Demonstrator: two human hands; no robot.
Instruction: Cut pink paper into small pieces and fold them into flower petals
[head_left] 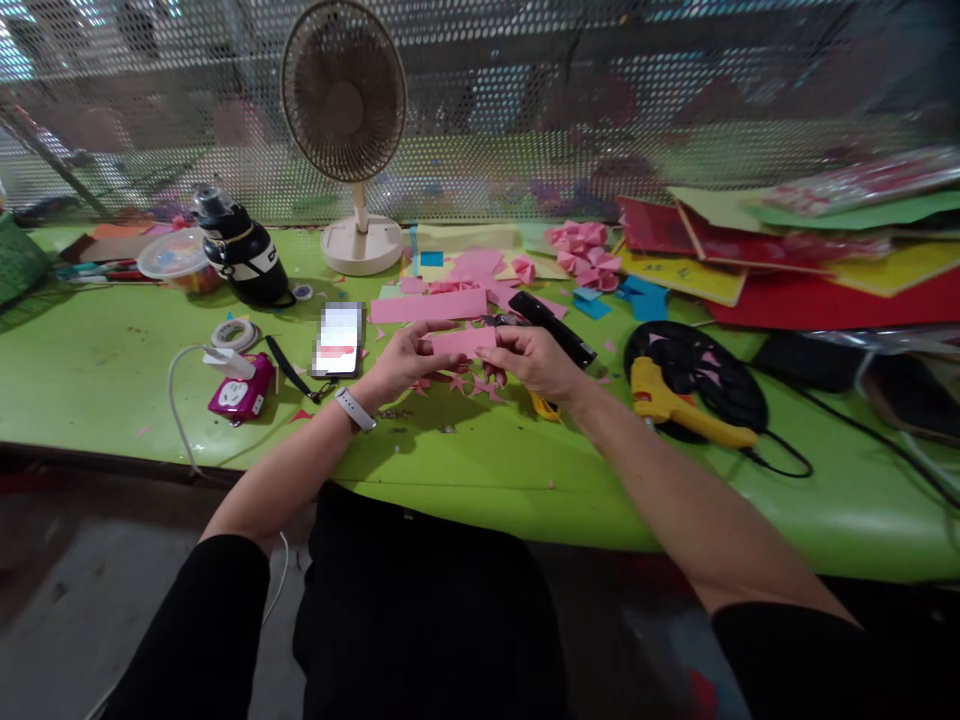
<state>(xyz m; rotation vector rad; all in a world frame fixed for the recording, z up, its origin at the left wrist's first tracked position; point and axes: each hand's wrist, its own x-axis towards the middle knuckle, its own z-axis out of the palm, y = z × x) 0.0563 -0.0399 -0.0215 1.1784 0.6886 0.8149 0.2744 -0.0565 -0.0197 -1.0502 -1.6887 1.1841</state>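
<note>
Perforated metal screen [495,130], one, upright behind one green table [450,455]; entries logged from my remote seat, left to right.

Far left edge: one green basket [19,260], partly out of view. Near the back left: pens [105,270], too bunched for me to count; one lidded tub [180,262].

Left part, towards the front edge: one tape roll [235,336]; one purple socket block [240,390] bearing one white charger [231,362], its cable running over the front edge. Behind them, one black bottle [244,255].

Left of centre: one phone [339,340], lying face up with its screen lit, I judge for easy viewing. Back edge: one fan [343,105], faced this way, presumably for air.

Centre, above the surface near the front edge: one pink paper strip [463,344]. Left hand [409,355] pinches its left end, thumb against fingers; right hand [529,358] pinches its right end. I take the two-ended grip as keeping it taut and level; fingertips underneath are hidden from me. Behind lies one longer pink strip [429,306]; pink scraps [480,385] lie below, too many to count.

Right of centre: one black stapler [553,328], just behind the right hand; folded pink shapes [585,255], overlapping, uncounted.

Right part: one yellow glue gun [686,405] on one round black pad [739,400], likely parked within reach. Back right corner: stacked coloured sheets [787,310], several.
</note>
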